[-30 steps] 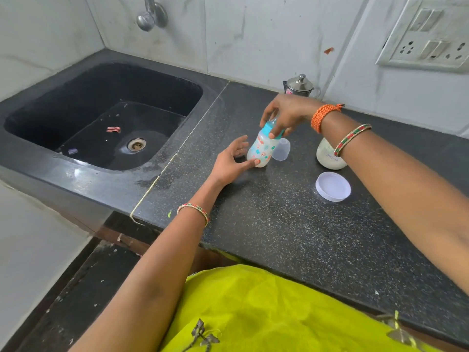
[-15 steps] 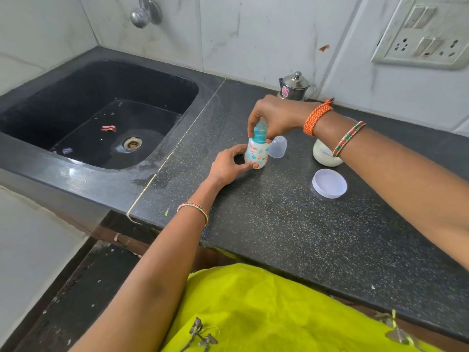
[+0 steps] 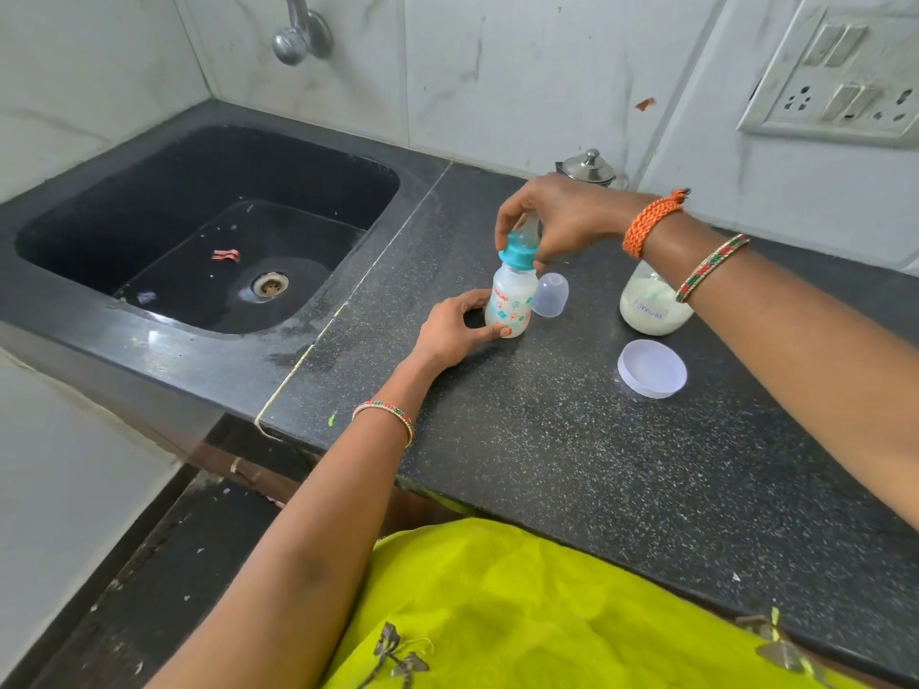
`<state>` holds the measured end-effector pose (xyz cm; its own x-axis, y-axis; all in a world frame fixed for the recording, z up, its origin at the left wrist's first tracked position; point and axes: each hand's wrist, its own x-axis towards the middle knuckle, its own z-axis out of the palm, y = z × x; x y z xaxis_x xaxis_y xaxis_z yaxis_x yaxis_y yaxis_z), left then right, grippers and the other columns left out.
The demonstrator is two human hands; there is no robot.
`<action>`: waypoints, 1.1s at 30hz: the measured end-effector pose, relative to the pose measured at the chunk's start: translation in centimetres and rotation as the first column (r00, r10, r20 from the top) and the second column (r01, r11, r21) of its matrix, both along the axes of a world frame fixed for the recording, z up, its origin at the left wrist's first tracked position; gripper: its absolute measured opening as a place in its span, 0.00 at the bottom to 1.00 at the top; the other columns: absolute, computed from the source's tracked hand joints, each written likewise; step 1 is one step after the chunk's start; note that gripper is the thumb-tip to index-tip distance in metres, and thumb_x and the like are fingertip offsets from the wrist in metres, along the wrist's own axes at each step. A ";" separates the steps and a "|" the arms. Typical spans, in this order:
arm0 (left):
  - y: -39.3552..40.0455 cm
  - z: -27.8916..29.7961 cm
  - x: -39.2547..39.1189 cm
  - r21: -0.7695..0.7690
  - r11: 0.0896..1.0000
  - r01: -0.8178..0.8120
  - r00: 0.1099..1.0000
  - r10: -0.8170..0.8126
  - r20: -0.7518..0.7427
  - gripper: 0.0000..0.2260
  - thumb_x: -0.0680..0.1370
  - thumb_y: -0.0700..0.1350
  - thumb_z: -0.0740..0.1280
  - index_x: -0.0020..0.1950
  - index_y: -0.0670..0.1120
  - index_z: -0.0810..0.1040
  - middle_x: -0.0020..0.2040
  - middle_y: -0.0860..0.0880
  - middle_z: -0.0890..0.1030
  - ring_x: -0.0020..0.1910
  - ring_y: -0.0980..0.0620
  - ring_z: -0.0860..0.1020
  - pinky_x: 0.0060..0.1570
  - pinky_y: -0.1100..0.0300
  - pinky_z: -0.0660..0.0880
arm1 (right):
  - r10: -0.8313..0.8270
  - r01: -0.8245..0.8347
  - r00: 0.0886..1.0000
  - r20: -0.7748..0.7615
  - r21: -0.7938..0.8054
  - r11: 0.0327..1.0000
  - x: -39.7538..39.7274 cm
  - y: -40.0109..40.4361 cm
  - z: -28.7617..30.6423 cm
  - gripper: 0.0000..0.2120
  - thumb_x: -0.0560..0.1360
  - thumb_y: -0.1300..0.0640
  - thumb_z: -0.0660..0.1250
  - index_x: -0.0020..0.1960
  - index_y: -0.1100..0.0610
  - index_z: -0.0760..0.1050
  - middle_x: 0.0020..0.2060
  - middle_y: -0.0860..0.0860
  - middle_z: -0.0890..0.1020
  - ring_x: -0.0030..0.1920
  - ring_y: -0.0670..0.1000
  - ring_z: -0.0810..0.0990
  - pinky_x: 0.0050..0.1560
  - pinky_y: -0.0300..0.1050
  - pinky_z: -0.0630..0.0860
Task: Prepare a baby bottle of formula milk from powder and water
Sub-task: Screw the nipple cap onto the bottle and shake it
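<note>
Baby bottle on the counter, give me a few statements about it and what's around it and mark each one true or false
1. The baby bottle stands upright on the counter. True.
2. The left hand grips the bottle's lower part. True.
3. The right hand rests flat on the counter. False: it holds the teal collar at the bottle's top.
4. The formula jar has its lid on. False: the white lid lies on the counter in front of the jar.
5. The clear cap sits beside the bottle, not on it. True.
</note>
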<state>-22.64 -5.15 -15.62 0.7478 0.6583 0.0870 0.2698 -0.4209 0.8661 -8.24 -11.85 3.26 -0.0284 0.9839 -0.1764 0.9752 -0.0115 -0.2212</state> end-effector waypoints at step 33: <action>-0.2 0.0 -0.1 0.011 1.000 -0.013 1.000 0.013 0.012 0.24 0.69 0.51 0.75 0.64 0.53 0.75 0.61 0.55 0.79 0.58 0.61 0.76 0.61 0.58 0.71 | -0.088 0.088 0.996 0.005 -0.051 0.995 -0.1 -0.5 -2.3 0.32 0.67 0.65 0.74 0.65 0.57 0.61 0.56 0.56 0.73 0.44 0.51 0.74 0.36 0.39 0.71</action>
